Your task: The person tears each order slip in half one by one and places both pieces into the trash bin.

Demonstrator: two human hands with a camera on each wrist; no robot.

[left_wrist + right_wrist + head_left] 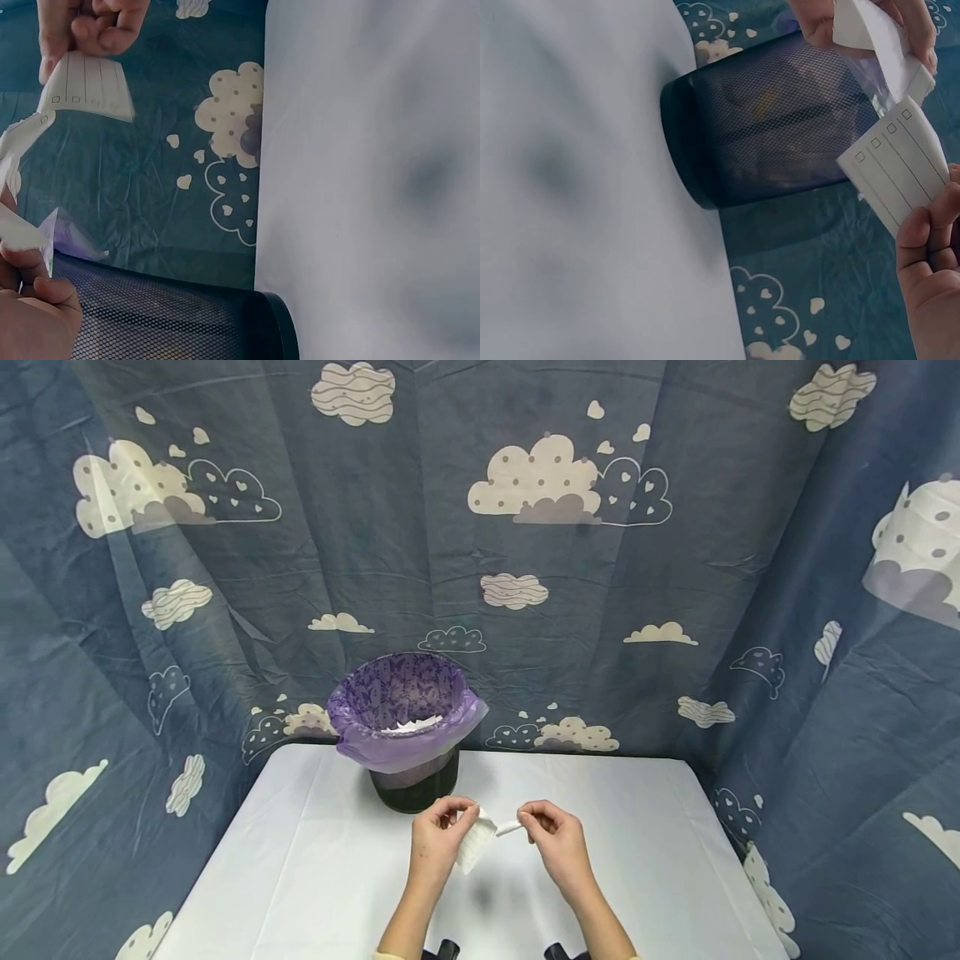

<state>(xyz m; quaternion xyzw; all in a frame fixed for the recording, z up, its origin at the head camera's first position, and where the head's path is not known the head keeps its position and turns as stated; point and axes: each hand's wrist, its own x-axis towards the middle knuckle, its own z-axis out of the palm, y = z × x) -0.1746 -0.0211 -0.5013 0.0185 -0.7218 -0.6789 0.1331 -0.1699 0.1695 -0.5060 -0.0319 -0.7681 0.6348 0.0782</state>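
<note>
Above the table, in front of a mesh wastebasket [414,789], my left hand [437,839] pinches a white piece of paper [474,845] that hangs down from its fingertips. Facing it, my right hand [557,837] pinches another part of paper [508,828], seen nearly edge-on in the head view. The right wrist view shows ruled lines and small checkboxes on this lined paper [896,165], with the left hand [821,22] behind folded white paper [881,45]. Both parts meet at a corner between the hands; whether they are still joined I cannot tell.
A purple plastic bag [408,747] lines the wastebasket and folds over its rim. White paper scraps [412,725] lie inside it. The basket stands at the back left of the white-covered table [322,860]. A blue cloud-patterned curtain [570,677] surrounds the table's back and sides.
</note>
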